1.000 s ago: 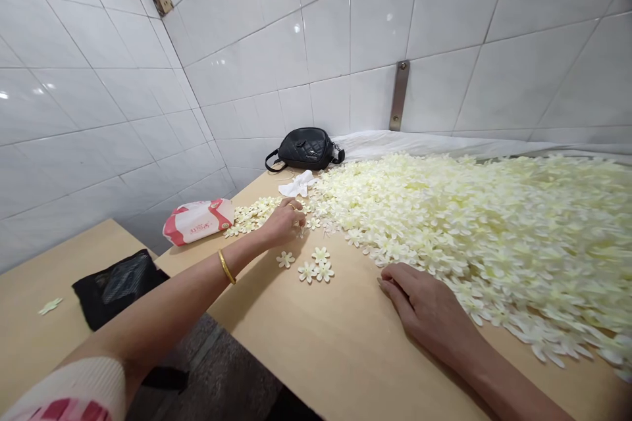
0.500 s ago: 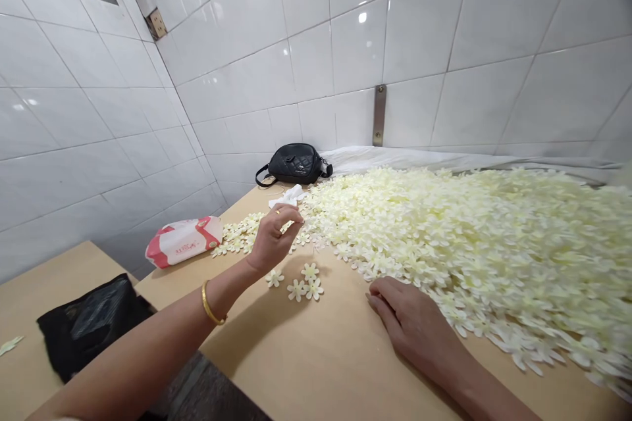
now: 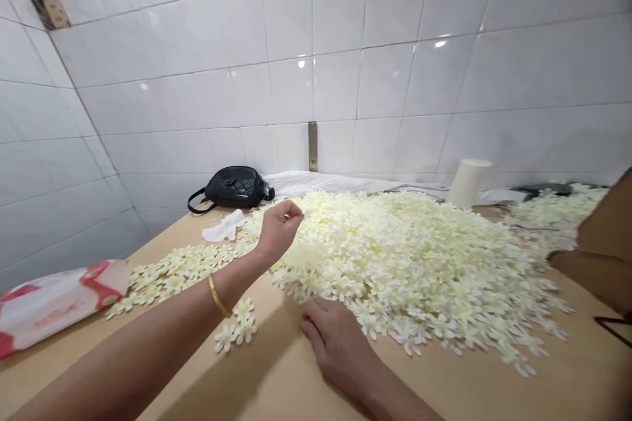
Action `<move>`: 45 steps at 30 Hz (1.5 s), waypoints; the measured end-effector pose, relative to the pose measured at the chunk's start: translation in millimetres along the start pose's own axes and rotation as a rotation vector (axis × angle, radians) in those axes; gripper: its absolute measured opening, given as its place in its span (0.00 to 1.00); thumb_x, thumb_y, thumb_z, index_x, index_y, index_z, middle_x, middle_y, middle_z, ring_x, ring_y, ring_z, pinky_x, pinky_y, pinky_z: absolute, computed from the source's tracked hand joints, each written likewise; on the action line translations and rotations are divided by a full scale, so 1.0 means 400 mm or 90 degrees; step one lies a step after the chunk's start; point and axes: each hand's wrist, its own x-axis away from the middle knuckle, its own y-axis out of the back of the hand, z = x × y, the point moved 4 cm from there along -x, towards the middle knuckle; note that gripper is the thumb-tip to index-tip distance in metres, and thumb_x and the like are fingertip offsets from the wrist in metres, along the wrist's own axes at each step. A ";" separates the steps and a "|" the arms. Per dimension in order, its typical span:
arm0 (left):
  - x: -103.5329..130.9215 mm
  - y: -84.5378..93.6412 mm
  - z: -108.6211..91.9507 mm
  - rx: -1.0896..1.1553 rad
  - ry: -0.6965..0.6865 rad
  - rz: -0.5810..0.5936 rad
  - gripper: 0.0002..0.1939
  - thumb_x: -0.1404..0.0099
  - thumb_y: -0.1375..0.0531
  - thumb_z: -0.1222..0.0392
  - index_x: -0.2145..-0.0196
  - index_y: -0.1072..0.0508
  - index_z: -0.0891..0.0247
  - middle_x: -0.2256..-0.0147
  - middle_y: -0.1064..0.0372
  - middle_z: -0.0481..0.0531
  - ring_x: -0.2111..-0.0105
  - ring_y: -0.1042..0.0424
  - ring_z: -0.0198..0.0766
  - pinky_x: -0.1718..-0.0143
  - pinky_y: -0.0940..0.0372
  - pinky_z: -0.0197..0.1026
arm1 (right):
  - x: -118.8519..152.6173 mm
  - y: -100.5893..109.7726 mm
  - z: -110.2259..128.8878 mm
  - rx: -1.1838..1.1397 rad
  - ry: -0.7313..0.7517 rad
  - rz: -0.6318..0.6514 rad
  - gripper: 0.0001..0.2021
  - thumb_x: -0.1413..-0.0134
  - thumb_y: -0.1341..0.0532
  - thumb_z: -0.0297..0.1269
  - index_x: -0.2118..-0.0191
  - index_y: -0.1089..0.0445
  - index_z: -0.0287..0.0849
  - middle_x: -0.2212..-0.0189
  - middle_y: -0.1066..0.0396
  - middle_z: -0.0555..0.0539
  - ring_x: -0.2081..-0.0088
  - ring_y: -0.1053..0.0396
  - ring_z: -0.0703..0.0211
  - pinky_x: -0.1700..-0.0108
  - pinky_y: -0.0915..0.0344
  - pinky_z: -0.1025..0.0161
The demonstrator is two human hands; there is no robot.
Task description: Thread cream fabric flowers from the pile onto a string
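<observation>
A large heap of pale yellow-white artificial flowers [image 3: 419, 250] covers the middle and right of the wooden table [image 3: 276, 368]. My left hand [image 3: 280, 230], with a gold bangle on the wrist, is raised over the heap's left edge. Its thumb and fingertips are pinched together; whatever may be between them is too small to make out. Low on the table at the heap's front edge, my right hand [image 3: 336, 335] is curled, with its fingertips beside the flowers and partly hidden. Several separate flowers [image 3: 237, 325] lie below my left wrist.
A black bag [image 3: 236, 187] and a crumpled white tissue [image 3: 223, 226] sit at the back left. A red and white packet [image 3: 64, 306] lies at the left. A white cone [image 3: 468, 183] stands behind the heap, and a brown object [image 3: 605, 243] is at the right edge.
The view has turned to the right, bringing in the cone and the brown object. My left hand has moved from near the tissue to over the heap. My right hand remains low by the flowers.
</observation>
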 end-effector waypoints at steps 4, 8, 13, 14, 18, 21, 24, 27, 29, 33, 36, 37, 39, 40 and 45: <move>-0.059 -0.112 -0.050 -0.079 -0.120 0.046 0.06 0.48 0.46 0.68 0.80 0.33 0.62 0.75 0.36 0.50 0.68 0.37 0.39 0.63 0.41 0.44 | -0.002 -0.008 -0.008 0.015 0.002 -0.008 0.08 0.47 0.52 0.27 0.72 0.37 0.41 0.72 0.33 0.48 0.68 0.37 0.61 0.65 0.45 0.66; -0.070 -0.190 -0.054 -0.130 -0.182 0.153 0.04 0.53 0.40 0.68 0.78 0.29 0.61 0.75 0.32 0.52 0.66 0.36 0.44 0.66 0.39 0.45 | -0.004 -0.009 -0.015 0.017 -0.005 -0.013 0.08 0.48 0.51 0.27 0.71 0.37 0.40 0.72 0.33 0.47 0.68 0.37 0.61 0.65 0.45 0.65; -0.064 -0.106 -0.041 -0.188 -0.183 0.174 0.05 0.47 0.42 0.64 0.72 0.27 0.64 0.70 0.29 0.53 0.65 0.34 0.41 0.60 0.39 0.43 | 0.001 0.001 -0.011 -0.035 0.020 0.001 0.09 0.46 0.52 0.29 0.71 0.36 0.41 0.72 0.33 0.48 0.68 0.37 0.61 0.66 0.44 0.66; -0.066 -0.068 -0.032 -0.211 -0.169 0.166 0.06 0.46 0.44 0.64 0.72 0.27 0.64 0.69 0.29 0.52 0.65 0.34 0.40 0.60 0.40 0.43 | 0.002 0.001 -0.011 -0.046 0.020 0.006 0.10 0.45 0.53 0.30 0.71 0.36 0.41 0.72 0.33 0.48 0.68 0.36 0.61 0.66 0.43 0.66; -0.053 0.100 0.044 -0.335 -0.091 0.154 0.08 0.45 0.47 0.65 0.72 0.27 0.66 0.70 0.29 0.52 0.67 0.33 0.37 0.61 0.40 0.39 | -0.002 -0.007 -0.023 -0.048 0.008 0.012 0.11 0.44 0.54 0.34 0.70 0.36 0.42 0.73 0.33 0.47 0.70 0.36 0.59 0.67 0.42 0.63; 0.005 0.198 0.122 -0.411 -0.032 0.173 0.08 0.46 0.46 0.65 0.77 0.27 0.67 0.74 0.30 0.52 0.70 0.33 0.38 0.64 0.40 0.40 | -0.004 -0.016 -0.026 -0.042 0.021 0.022 0.12 0.43 0.54 0.36 0.70 0.35 0.43 0.72 0.32 0.47 0.70 0.35 0.59 0.68 0.41 0.62; 0.077 0.240 0.193 -0.444 0.002 0.215 0.08 0.47 0.45 0.64 0.78 0.27 0.65 0.76 0.30 0.53 0.67 0.34 0.41 0.66 0.40 0.40 | -0.003 -0.018 -0.024 -0.030 0.020 0.024 0.12 0.44 0.54 0.36 0.69 0.35 0.43 0.72 0.32 0.47 0.70 0.35 0.59 0.68 0.41 0.62; 0.128 0.238 0.237 -0.454 0.012 0.261 0.08 0.47 0.43 0.60 0.74 0.25 0.63 0.75 0.30 0.53 0.64 0.36 0.44 0.66 0.40 0.41 | -0.003 -0.019 -0.022 -0.026 0.009 0.026 0.12 0.44 0.54 0.36 0.70 0.35 0.43 0.72 0.32 0.48 0.70 0.34 0.59 0.67 0.40 0.62; 0.147 0.227 0.251 -0.458 0.014 0.281 0.09 0.47 0.43 0.57 0.72 0.25 0.63 0.73 0.31 0.54 0.64 0.37 0.45 0.66 0.41 0.41 | -0.004 -0.019 -0.022 -0.028 0.004 0.026 0.12 0.44 0.54 0.36 0.70 0.35 0.43 0.72 0.32 0.48 0.69 0.34 0.59 0.67 0.40 0.62; 0.157 0.212 0.259 -0.464 0.000 0.295 0.08 0.46 0.43 0.57 0.73 0.26 0.62 0.72 0.33 0.54 0.64 0.39 0.44 0.64 0.42 0.42 | -0.005 -0.023 -0.026 -0.031 0.005 0.028 0.11 0.44 0.54 0.37 0.69 0.36 0.43 0.71 0.32 0.48 0.68 0.34 0.59 0.66 0.40 0.62; 0.160 0.207 0.258 -0.460 -0.011 0.293 0.07 0.46 0.43 0.58 0.75 0.27 0.62 0.72 0.34 0.54 0.63 0.40 0.43 0.64 0.43 0.42 | -0.003 -0.023 -0.029 -0.032 0.007 0.030 0.11 0.44 0.54 0.37 0.68 0.36 0.43 0.70 0.32 0.48 0.68 0.34 0.59 0.65 0.40 0.62; 0.162 0.205 0.257 -0.458 -0.013 0.287 0.06 0.47 0.43 0.59 0.75 0.28 0.62 0.72 0.34 0.54 0.63 0.40 0.43 0.64 0.43 0.41 | -0.003 -0.023 -0.030 -0.033 0.006 0.032 0.11 0.44 0.54 0.37 0.68 0.36 0.43 0.70 0.32 0.48 0.68 0.34 0.59 0.66 0.40 0.62; 0.165 0.202 0.256 -0.454 -0.013 0.275 0.05 0.46 0.44 0.62 0.76 0.29 0.63 0.73 0.35 0.53 0.63 0.41 0.43 0.63 0.43 0.41 | -0.002 -0.022 -0.030 -0.035 0.006 0.033 0.11 0.44 0.54 0.37 0.69 0.36 0.43 0.71 0.32 0.49 0.69 0.34 0.60 0.66 0.40 0.62; 0.166 0.200 0.256 -0.452 -0.012 0.270 0.05 0.46 0.45 0.64 0.77 0.30 0.63 0.73 0.35 0.53 0.63 0.41 0.42 0.63 0.43 0.41 | -0.002 -0.021 -0.030 -0.036 0.006 0.032 0.11 0.44 0.53 0.37 0.69 0.36 0.43 0.71 0.32 0.49 0.69 0.34 0.60 0.67 0.40 0.63; 0.164 0.198 0.252 -0.451 -0.004 0.257 0.08 0.46 0.47 0.68 0.80 0.33 0.63 0.75 0.36 0.52 0.64 0.40 0.41 0.64 0.42 0.41 | -0.006 -0.018 -0.025 -0.033 0.010 0.026 0.11 0.44 0.53 0.36 0.69 0.35 0.43 0.72 0.32 0.49 0.70 0.34 0.61 0.68 0.40 0.63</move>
